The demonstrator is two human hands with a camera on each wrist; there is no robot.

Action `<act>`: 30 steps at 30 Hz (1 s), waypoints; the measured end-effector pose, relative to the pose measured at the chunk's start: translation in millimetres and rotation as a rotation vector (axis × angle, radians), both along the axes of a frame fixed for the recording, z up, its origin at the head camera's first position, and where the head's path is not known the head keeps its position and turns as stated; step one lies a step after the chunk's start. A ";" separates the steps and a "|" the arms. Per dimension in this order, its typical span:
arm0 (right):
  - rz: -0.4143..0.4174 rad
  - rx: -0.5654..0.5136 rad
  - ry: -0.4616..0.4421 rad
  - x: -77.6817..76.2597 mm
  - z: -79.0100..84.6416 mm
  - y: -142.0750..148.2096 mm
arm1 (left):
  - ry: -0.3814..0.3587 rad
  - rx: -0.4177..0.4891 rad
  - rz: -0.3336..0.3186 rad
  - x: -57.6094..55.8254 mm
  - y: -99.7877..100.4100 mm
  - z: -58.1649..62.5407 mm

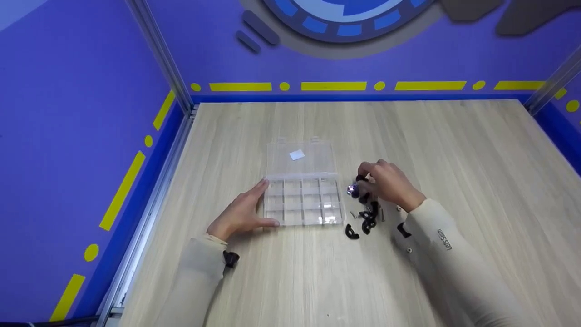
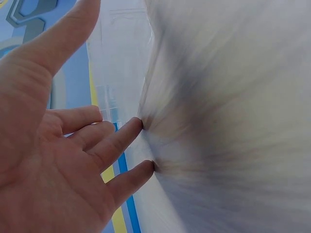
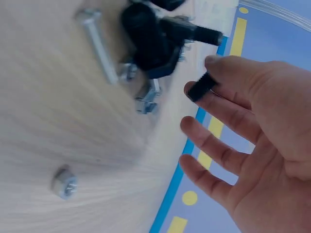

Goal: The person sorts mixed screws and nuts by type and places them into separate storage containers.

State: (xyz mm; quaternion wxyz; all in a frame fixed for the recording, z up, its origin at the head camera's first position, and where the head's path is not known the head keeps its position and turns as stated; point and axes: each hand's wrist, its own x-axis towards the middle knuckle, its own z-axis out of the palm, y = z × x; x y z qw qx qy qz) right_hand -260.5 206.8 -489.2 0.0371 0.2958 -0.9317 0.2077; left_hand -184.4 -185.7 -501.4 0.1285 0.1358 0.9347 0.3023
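Two roles: your left hand (image 1: pixel 240 211), spread wide, spans the box's (image 1: pixel 302 175) left edge, apparently steadying it; your right hand (image 1: pixel 388 184) pinches a black part (image 3: pixel 200 88).

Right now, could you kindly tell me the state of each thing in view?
Box: open
Lid: folded back
Left grip: spread, at the box's left side
Right grip: pinching a black piece
Black parts: loose, right of the box
Bolt: lying loose
Nut: loose, apart
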 end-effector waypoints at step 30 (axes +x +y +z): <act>0.324 -0.196 0.049 7.8 40.5 -104.7 | 0.033 0.060 -0.018 -2.9 -3.6 -2.8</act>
